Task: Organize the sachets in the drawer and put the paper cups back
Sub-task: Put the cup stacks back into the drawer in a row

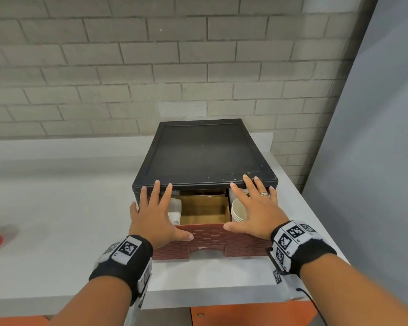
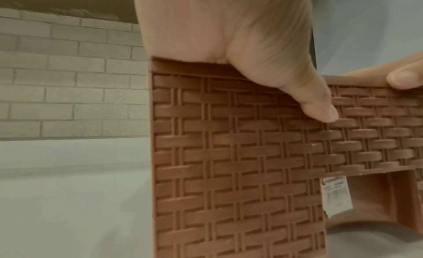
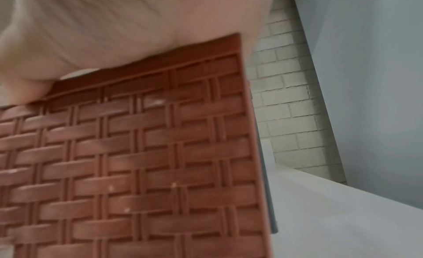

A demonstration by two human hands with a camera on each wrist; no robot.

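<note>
Over drawer: left hand, right hand flat, fingers spread; paper cups half hidden.

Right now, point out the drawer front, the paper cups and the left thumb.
drawer front [image 1: 212,234]: head view, woven face.
paper cups [image 1: 238,210]: head view, top cup's rim.
left thumb [image 2: 320,113]: left wrist view, its tip.

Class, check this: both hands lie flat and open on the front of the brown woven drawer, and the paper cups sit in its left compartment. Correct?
Not quite. The head view shows the paper cups in the right compartment of the drawer, beneath the right hand. The left hand is open too.
</note>
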